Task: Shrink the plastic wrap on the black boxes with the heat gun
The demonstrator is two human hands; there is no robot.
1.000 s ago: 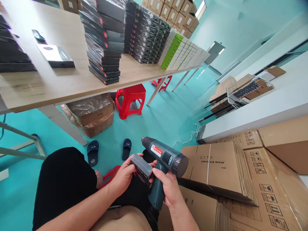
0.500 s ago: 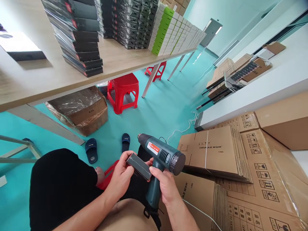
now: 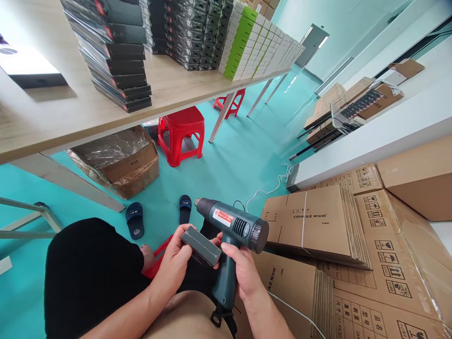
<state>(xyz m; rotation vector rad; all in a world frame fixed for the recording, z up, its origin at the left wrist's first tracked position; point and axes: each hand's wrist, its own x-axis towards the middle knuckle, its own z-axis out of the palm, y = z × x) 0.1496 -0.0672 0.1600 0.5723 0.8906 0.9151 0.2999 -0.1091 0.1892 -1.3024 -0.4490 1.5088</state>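
Note:
A small dark box [image 3: 201,246] with a pale line along its side is held in front of my lap. My left hand [image 3: 176,254] grips its left end, thumb on the near side and fingers round the far side. My right hand [image 3: 240,266] is wrapped round the handle of a dark green heat gun [image 3: 233,223] with an orange-and-white label. The gun's nozzle points up and left, beyond the box. The box's right end lies close to the right hand's fingers; whether they touch it I cannot tell.
Stacked dark boxes [image 3: 123,70] and white-and-green boxes [image 3: 254,47] stand on the wooden table [image 3: 176,92]. Below are an open carton [image 3: 134,167] and a red stool [image 3: 181,127]. Flattened cartons [image 3: 318,216] lean at my right. A white cable [image 3: 263,192] crosses the floor.
The heat gun has shifted slightly left, its nozzle farther over the box. The box has moved a little left and turned, showing more of its side.

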